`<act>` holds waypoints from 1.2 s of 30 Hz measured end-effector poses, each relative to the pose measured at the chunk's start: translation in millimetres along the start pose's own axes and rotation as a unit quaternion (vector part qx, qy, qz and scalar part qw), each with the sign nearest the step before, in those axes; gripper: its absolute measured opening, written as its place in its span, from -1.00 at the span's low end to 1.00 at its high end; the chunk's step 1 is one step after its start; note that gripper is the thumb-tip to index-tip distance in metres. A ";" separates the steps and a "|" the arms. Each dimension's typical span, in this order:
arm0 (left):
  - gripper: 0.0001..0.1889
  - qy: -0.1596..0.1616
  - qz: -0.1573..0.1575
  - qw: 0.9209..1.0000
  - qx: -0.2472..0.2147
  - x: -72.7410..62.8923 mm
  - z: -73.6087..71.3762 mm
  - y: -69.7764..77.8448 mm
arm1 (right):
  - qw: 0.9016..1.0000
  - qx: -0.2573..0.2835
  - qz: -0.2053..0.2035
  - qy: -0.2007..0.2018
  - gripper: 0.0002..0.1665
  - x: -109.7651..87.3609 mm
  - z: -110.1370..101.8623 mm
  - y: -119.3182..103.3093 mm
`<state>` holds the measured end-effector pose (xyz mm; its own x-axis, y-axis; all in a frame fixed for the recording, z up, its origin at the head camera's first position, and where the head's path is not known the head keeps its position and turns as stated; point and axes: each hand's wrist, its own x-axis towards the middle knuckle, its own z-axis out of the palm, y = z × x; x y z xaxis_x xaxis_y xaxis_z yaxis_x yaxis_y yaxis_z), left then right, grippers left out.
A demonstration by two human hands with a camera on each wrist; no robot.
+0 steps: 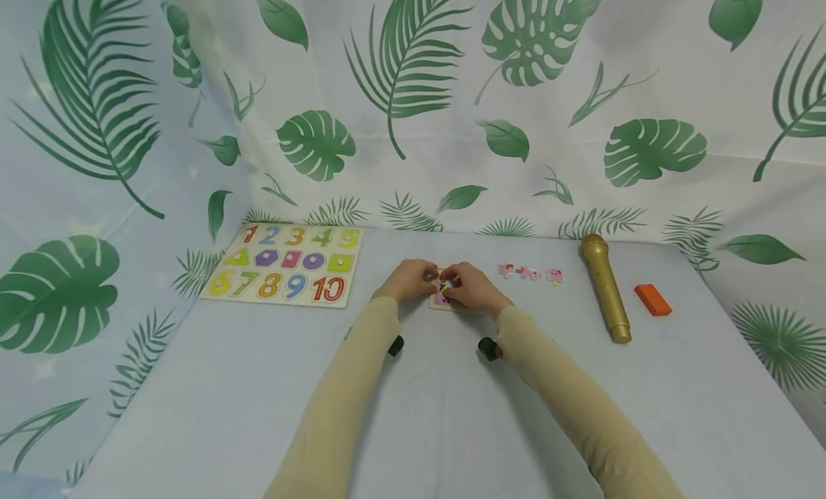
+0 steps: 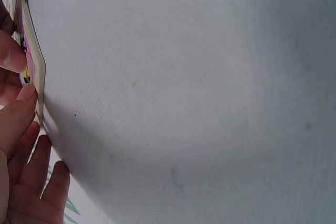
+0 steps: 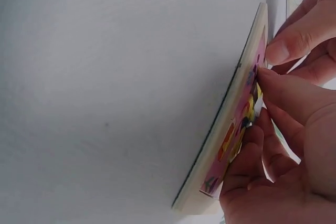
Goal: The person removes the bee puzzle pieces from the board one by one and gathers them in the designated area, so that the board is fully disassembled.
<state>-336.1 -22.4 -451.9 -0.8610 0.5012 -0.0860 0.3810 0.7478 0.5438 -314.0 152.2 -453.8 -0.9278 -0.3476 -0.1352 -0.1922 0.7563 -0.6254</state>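
A small pink jigsaw puzzle board (image 1: 445, 305) with a pale wooden rim lies between my two hands, its picture largely covered. From the left, my left hand (image 1: 411, 280) reaches its far part; the left thumb (image 3: 279, 51) touches the picture surface and the other fingers (image 2: 38, 163) extend loosely past the rim. My right hand (image 1: 476, 290) bends over the board's right side. Its thumb and curled fingers pinch a colourful puzzle piece (image 3: 257, 107) at the picture, partly hidden by the fingers. Both thumbs come close together there.
Several loose pink puzzle pieces (image 1: 529, 272) lie right of the board. Beyond them are a gold microphone (image 1: 605, 287) and an orange block (image 1: 653, 300). A number and shape puzzle board (image 1: 284, 266) lies at the left, by the leaf-patterned cloth backdrop (image 1: 413, 176).
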 end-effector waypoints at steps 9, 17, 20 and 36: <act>-0.64 0.005 0.003 1.000 0.017 -2.2 -0.5 3.2 | 1.000 0.010 0.005 0.002 -0.60 0.7 1.8 2.1; -0.64 0.004 0.001 1.000 0.016 -3.2 -0.9 4.0 | 1.000 -0.002 0.009 0.007 -0.59 3.0 3.5 3.2; -0.64 0.006 0.001 1.000 0.016 -2.6 -0.9 3.7 | 1.000 -0.007 0.006 0.013 -0.59 3.6 3.4 3.1; -0.63 -0.004 -0.005 1.000 0.016 -3.8 -2.4 5.1 | 0.999 -0.017 -0.008 0.028 -0.63 -0.1 2.2 1.3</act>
<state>-331.7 -21.5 -446.8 -0.8622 0.4969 -0.0987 0.3829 0.7666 0.5154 -313.5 152.0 -456.2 -0.9408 -0.3287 -0.0823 -0.2165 0.7700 -0.6002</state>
